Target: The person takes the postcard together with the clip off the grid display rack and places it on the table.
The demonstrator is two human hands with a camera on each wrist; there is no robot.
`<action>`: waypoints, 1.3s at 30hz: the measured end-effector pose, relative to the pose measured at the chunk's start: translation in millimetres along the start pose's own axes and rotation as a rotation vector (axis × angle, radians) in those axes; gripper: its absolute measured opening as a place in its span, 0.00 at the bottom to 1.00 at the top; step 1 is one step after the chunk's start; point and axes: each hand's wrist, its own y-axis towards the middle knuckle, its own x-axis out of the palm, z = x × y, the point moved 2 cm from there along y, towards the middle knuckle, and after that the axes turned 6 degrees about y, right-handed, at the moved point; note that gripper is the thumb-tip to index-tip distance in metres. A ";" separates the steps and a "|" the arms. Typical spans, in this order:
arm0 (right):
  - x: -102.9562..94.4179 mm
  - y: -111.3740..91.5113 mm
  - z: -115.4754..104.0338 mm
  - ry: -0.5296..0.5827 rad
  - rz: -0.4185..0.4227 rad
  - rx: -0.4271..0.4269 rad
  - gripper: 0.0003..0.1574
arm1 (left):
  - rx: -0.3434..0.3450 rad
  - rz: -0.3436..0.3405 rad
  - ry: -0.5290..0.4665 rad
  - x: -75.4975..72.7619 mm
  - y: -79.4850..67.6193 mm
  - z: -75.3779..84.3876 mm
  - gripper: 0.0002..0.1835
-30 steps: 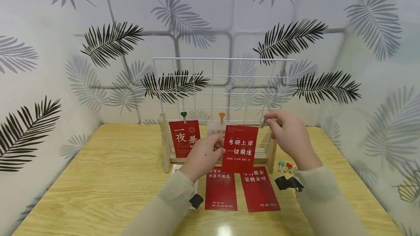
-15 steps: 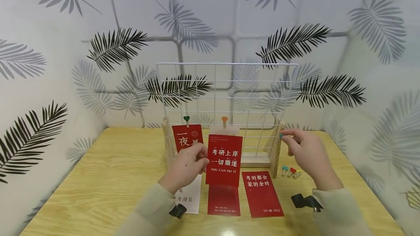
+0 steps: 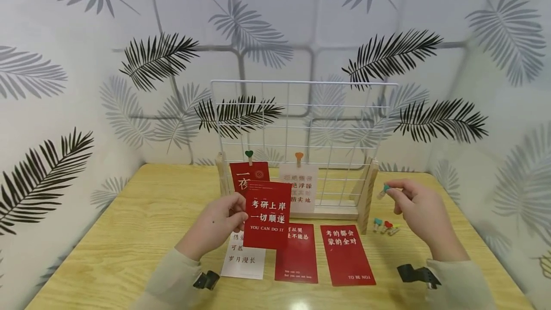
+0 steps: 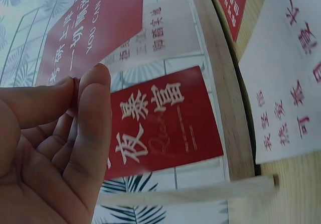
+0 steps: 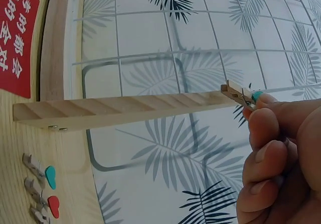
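Note:
My left hand point(image 3: 219, 221) pinches a red card point(image 3: 268, 216) with white lettering by its left edge, thumb and forefinger at the side. The card is held up in front of the rack, overlapping a hung red card point(image 4: 165, 123) in the head view. Off to the right, my right hand point(image 3: 415, 209) pinches a small wooden clothespin point(image 5: 241, 94) with a teal heart, between thumb and forefinger. A white wire grid rack point(image 3: 297, 81) on a wooden base carries the hung red card under a green-heart clothespin point(image 3: 249, 156) and a pale card point(image 3: 299, 185) under an orange-heart clothespin point(image 3: 299, 158).
On the wooden table point(image 3: 107, 233) in front of the rack lie a white card point(image 3: 243, 264), a red card point(image 3: 297, 257) and another red card point(image 3: 347, 255). Several heart clothespins point(image 3: 387, 226) lie by the rack's right wooden foot point(image 3: 368, 195). Leaf-patterned walls surround the table.
My left hand has drawn the red card left and down, uncovering the hung pale card. My right hand has moved right and down, away from the grid, with the teal-heart clothespin.

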 end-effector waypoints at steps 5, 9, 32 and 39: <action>-2.9 2.2 6.0 -0.021 -0.001 -0.008 0.25 | -0.037 0.013 -0.005 -11.8 -6.7 -13.4 0.05; -7.4 3.9 9.3 -0.037 0.024 -0.014 0.24 | -0.064 -0.010 0.012 -24.3 -9.5 -22.3 0.04; -12.5 3.2 54.0 0.026 -0.045 0.068 0.28 | -0.119 -0.140 -0.073 -69.4 -17.2 -96.5 0.04; -5.5 2.5 65.8 0.051 -0.034 0.102 0.28 | -0.135 -0.129 -0.076 -71.0 -16.6 -113.8 0.03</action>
